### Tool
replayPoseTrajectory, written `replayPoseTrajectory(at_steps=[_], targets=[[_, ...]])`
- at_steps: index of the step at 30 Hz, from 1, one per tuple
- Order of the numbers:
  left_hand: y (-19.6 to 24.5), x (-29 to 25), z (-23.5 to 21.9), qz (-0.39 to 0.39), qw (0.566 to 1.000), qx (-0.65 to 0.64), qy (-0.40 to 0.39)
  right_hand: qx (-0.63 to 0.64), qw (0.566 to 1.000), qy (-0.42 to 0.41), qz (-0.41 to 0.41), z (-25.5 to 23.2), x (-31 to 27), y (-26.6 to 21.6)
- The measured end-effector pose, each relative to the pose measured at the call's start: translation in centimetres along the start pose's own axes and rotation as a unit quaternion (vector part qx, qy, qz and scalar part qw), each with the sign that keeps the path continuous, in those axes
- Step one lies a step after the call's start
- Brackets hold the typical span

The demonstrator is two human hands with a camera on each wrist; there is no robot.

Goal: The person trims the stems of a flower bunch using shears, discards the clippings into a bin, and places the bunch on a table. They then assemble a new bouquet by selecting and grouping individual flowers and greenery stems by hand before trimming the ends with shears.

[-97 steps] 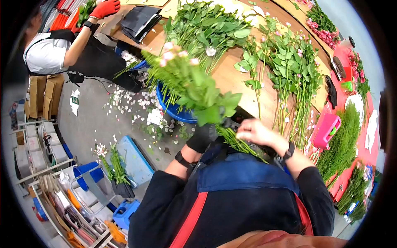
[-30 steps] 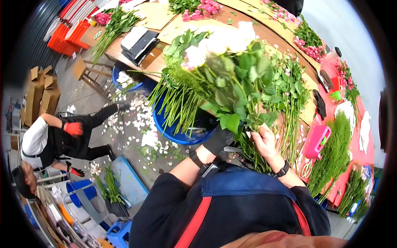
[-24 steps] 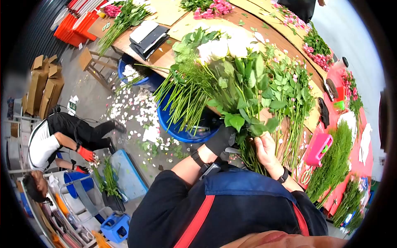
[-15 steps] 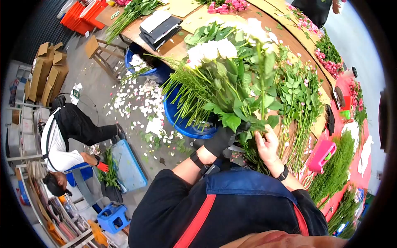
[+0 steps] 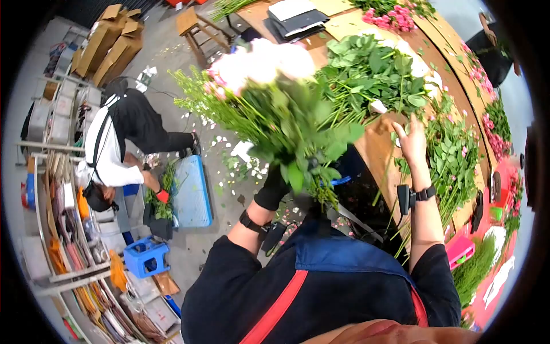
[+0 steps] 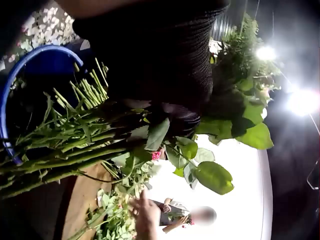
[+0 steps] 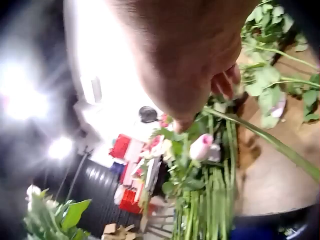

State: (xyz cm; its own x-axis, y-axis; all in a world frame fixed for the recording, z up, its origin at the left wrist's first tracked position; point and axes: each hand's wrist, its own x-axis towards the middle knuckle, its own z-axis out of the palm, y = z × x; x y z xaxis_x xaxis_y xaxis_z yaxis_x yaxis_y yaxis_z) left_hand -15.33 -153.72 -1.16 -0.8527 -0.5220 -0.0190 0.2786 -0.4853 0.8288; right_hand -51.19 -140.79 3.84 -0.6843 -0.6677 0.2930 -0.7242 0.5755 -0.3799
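My left hand, in a black glove, grips the stems of a bouquet of pale roses, pink buds and feathery greenery. Its flower heads point up and left in the head view, slightly blurred. In the left wrist view, cut stems stick out beside the dark glove. My bare right hand is stretched out over the table, thumb and fingers apart, near a row of pink-budded roses. In the right wrist view it hangs close over a pink rose, its fingertips partly hidden.
Leafy stems lie on the wooden table. A blue bucket stands below the left hand. Another person bends by a blue board and shelves on the left. Petals litter the floor; a blue stool stands lower left.
My right hand has left the bouquet and reached out over the table. The left hand has swung the bouquet left. The view has turned; the other person walked over and bent down.
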Motion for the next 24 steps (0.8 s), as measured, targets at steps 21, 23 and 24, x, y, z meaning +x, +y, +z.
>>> replayPoseTrajectory(at_steps=[21,23,24], targets=[[-6.7,-13.1,19.4,-0.092,0.984,-0.104,-0.112,0.688,0.718,-0.103,-0.031,-20.6,-27.3,-1.0],[-7.7,-13.5,21.2,-0.114,0.979,-0.106,-0.132,0.669,0.737,-0.099,-0.006,-22.2,-29.7,-0.2],[-8.2,-13.7,22.0,-0.126,0.976,-0.104,-0.142,0.663,0.741,-0.108,-0.002,-23.1,-30.7,0.1]])
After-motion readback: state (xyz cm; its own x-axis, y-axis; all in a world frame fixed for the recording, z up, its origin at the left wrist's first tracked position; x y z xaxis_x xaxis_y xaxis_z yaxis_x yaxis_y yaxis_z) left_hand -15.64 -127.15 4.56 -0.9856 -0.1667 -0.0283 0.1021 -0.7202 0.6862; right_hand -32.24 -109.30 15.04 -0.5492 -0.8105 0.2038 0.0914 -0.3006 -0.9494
